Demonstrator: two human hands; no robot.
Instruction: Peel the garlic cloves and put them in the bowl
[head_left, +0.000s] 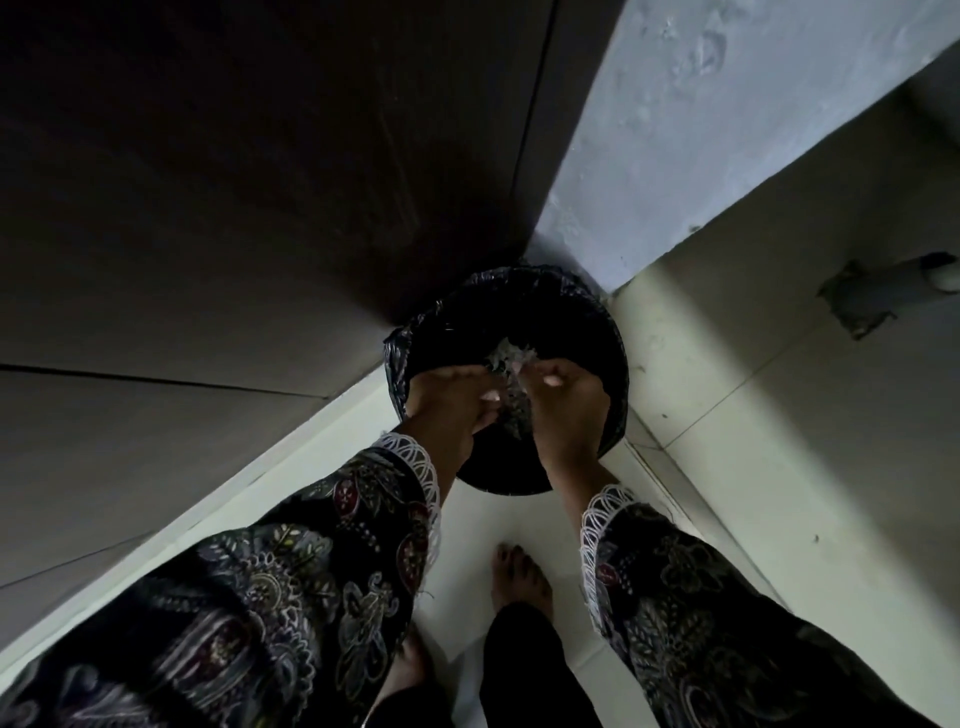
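Holding both cupped hands, left hand (447, 400) and right hand (563, 402), over the lined bin (587, 312), we're shedding garlic skins (506, 356), staying low and centred.

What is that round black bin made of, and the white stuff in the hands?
The round black bin looks lined with a thin plastic bag: its rim is crinkled and glossy. The pale flaky scraps between the left hand and the right hand look like dry, papery garlic skin, though dim light leaves that unsure.
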